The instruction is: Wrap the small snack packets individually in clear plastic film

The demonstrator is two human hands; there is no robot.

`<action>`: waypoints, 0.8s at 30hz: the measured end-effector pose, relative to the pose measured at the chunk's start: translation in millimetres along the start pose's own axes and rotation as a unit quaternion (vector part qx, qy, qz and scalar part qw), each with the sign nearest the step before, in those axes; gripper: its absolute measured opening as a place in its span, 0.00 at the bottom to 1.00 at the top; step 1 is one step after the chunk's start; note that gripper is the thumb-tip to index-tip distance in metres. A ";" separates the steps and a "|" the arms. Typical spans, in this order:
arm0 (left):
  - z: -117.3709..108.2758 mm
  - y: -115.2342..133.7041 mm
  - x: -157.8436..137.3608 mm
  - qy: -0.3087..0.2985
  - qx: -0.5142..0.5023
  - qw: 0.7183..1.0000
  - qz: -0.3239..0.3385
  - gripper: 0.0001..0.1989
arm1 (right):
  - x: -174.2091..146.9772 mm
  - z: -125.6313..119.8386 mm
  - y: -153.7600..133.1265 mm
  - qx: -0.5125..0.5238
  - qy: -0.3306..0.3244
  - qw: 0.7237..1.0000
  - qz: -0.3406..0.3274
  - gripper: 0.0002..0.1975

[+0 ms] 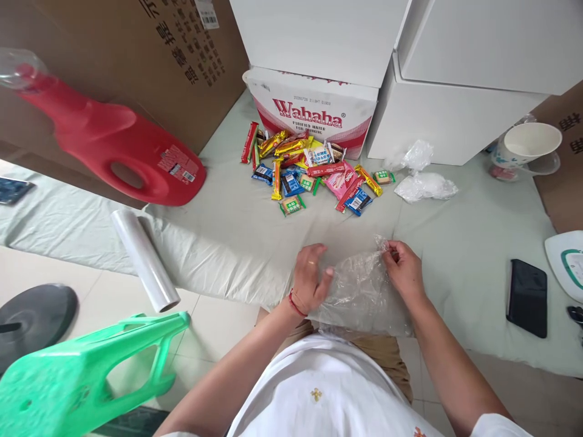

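Big colourful heap of wrapped snacks at upper centre, then a clear crinkly plastic bag at lower centre. Hands apart: right hand pinching the bag's edge, left hand loosely spread by its left side. Seems like bag-handling; next move probably calls for a light two-handed grip.

Left hand: fingers loosely curved, thumb spread apart.
Right hand: thumb and forefinger pinched together, other fingers curled.
Left arm: bare, angled forward and inward.
Right arm: bare, likewise angled.
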State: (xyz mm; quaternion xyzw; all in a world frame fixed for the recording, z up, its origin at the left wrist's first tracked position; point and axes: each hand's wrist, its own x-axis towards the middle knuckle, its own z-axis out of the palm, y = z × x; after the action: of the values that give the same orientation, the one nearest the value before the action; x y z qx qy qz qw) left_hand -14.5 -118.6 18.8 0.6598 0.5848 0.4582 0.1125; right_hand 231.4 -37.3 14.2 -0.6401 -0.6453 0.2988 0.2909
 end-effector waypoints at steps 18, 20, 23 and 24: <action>-1.6 -9.4 13.5 -0.076 0.051 0.989 -0.117 0.16 | 0.2 -1.9 -1.5 -0.007 0.015 1.000 0.005 0.17; -3.9 -19.4 24.7 -0.071 0.052 0.979 -0.184 0.17 | 1.7 -2.6 -3.0 -0.001 0.021 1.000 0.010 0.17; -7.9 -35.5 44.7 -0.079 0.076 0.967 -0.231 0.18 | 7.1 -2.7 -2.9 0.012 0.029 0.999 0.016 0.18; -8.9 -40.2 51.2 -0.087 0.090 0.963 -0.237 0.18 | 9.6 -3.2 -2.1 0.011 0.033 0.999 0.016 0.18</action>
State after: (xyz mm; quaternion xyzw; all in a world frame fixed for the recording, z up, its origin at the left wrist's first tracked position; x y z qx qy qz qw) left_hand -53.2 -65.5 20.5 0.5470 0.7513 0.3046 0.2086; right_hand 232.4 -27.7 17.9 -0.6562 -0.6221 0.2893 0.3143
